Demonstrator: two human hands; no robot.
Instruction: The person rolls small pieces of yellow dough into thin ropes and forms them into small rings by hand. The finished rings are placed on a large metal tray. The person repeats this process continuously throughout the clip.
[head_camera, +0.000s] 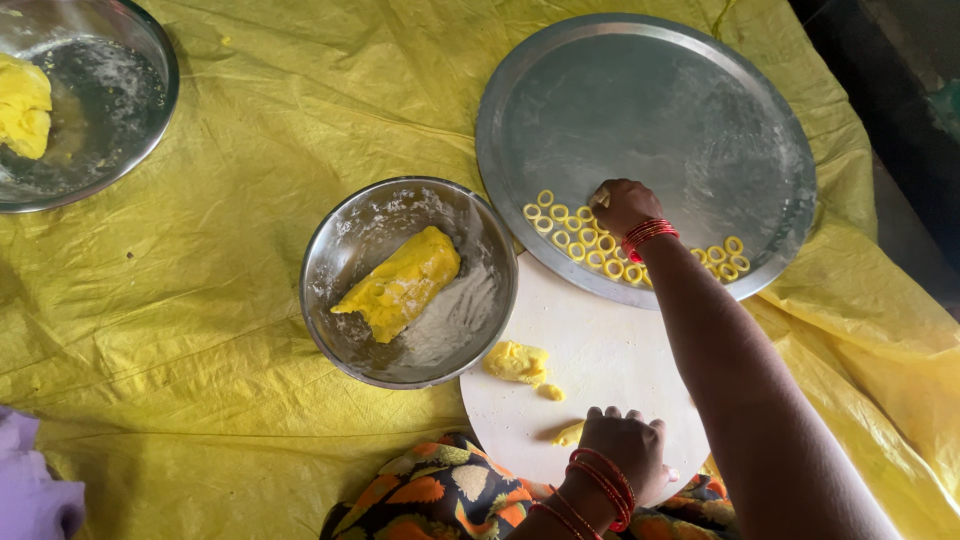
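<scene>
Yellow dough rings (590, 240) line the steel tray (700, 90); my right hand (625, 205) pinches one, left hand (625, 450) fisted on the white board (610, 350).

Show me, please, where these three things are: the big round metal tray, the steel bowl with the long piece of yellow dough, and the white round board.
big round metal tray (680, 110), head view, bare middle surface.
steel bowl (345, 235), head view, inner left wall.
white round board (610, 350), head view, bare centre.
</scene>
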